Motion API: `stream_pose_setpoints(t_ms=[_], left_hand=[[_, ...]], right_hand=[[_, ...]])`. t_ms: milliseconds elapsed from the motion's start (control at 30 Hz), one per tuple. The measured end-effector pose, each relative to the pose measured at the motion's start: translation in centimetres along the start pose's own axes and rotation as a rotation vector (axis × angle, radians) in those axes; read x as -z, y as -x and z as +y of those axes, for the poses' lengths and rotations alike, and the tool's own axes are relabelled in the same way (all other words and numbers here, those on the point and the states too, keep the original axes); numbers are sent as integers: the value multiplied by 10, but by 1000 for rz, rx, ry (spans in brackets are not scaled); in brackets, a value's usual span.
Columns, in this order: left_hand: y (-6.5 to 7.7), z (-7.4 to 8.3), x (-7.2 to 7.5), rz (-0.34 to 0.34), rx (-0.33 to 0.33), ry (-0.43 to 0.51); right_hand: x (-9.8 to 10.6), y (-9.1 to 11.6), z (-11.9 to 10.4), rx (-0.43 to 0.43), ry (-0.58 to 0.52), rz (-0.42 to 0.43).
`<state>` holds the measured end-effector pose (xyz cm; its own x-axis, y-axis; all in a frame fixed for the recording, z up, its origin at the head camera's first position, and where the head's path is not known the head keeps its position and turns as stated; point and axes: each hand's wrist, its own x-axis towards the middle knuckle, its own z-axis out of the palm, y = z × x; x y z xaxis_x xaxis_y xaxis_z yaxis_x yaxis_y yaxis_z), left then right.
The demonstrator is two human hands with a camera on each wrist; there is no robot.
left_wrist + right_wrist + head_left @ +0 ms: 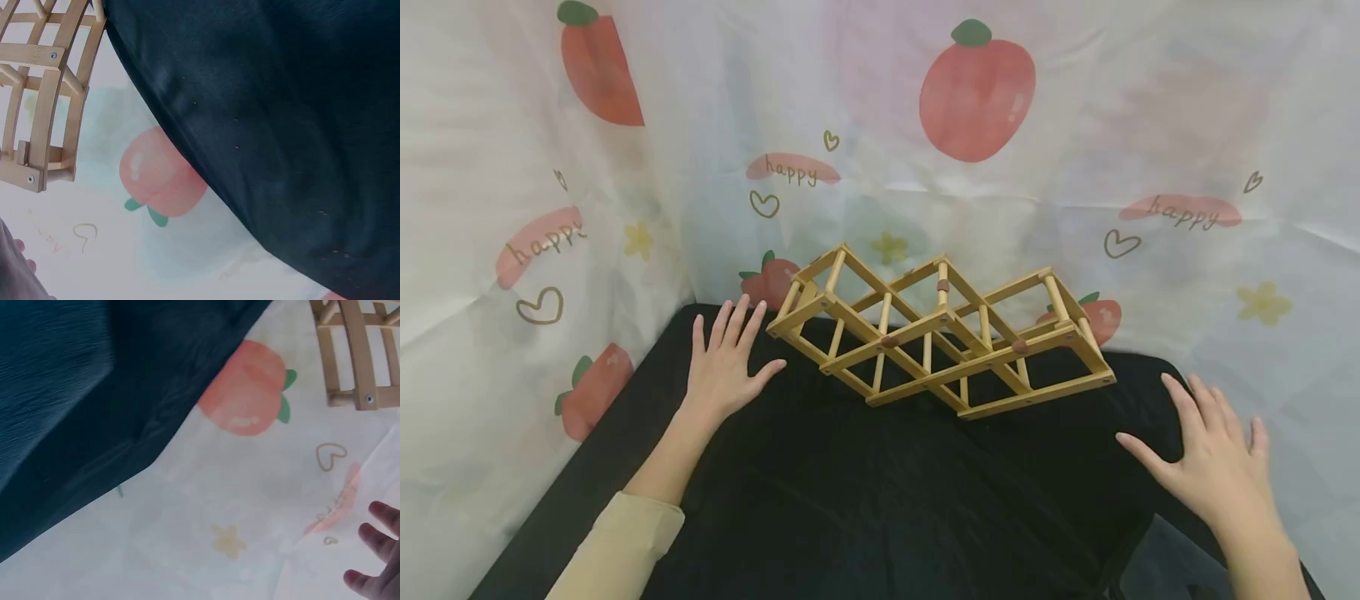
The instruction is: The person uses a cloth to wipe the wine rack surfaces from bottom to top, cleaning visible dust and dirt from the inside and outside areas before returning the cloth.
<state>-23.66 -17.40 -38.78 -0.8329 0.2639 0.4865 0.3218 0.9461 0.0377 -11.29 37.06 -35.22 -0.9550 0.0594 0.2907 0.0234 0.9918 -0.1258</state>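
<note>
A wooden lattice rack point(925, 333), built of crossed slats and round dowels like a folding wine rack, stands spread out at the back of the black-covered table. Just left of its end, my left hand point(724, 362) is held with fingers spread, touching nothing. My right hand point(1213, 446) hovers off the rack's right end, fingers spread and apart from it. In the left wrist view, slats of the rack point(53, 81) fill the upper left corner, with a bit of the left hand point(19, 269) below. The right wrist view catches the rack's end point(362, 356) and the right hand's fingertips point(378, 540).
Behind and beside the table hangs a white curtain point(1037, 200) printed with red fruit, hearts and "happy". The black cloth point(880, 500) covers the tabletop. A dark grey piece point(1172, 558) lies at the front right, near the right forearm.
</note>
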Motion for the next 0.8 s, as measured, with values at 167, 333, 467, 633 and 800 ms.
stream_pose_setpoints(t_ms=[167,333,467,633,800], left_hand=[[-18,4,-2,5,-34,-36],[-34,8,-4,14,-82,-119],[-43,9,-4,75,-131,-185],[-52,12,-3,121,-176,-224],[-59,17,-4,109,-172,-233]], right_hand=[[-11,22,6,4,34,38],[-33,50,11,28,28,61],[-53,72,10,30,3,56],[-73,95,11,8,16,52],[-90,113,17,21,37,30]])
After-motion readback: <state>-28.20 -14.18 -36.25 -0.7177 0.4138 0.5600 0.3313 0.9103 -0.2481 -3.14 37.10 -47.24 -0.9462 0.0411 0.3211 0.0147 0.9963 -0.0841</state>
